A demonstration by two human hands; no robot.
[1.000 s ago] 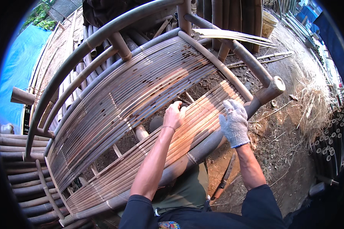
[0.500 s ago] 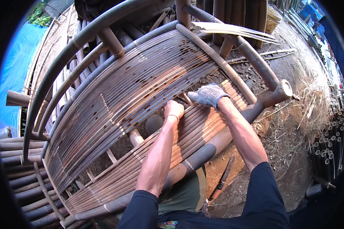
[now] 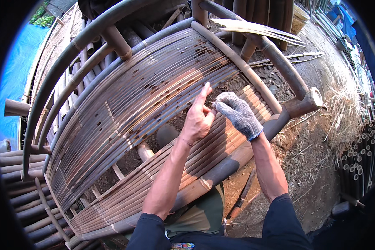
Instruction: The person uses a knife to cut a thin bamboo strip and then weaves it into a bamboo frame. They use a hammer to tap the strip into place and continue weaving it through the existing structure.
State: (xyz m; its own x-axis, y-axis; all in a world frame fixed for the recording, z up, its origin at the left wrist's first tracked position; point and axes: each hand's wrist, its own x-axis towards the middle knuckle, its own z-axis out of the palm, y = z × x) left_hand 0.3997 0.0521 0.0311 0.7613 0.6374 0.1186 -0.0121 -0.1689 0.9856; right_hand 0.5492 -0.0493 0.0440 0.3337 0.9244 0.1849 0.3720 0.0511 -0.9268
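My bare left hand (image 3: 199,118) and my gloved right hand (image 3: 237,112) meet above the gap in a bamboo bench seat. The left index finger points away from me while its other fingers curl in. Against the left thumb, the grey knit glove's fingers press together in a pinch. Whatever lies between the fingertips is too small to make out. Beneath the hands run the near seat slats (image 3: 183,160), and beyond the gap spreads a wide panel of thin bamboo strips (image 3: 125,96). A thick dark bamboo rail (image 3: 225,168) borders the near side.
A knife (image 3: 242,196) lies on the dirt by the near rail. Pale split strips (image 3: 258,30) rest across the far right frame. The bench's round armrest end (image 3: 314,96) juts out at right. Stacked bamboo poles (image 3: 25,187) stand left, near a blue tarp (image 3: 18,87).
My hands have come together above the gap. The left opened from a fist to a pointing index finger; the gloved right turned and its fingers drew into a pinch beside it.
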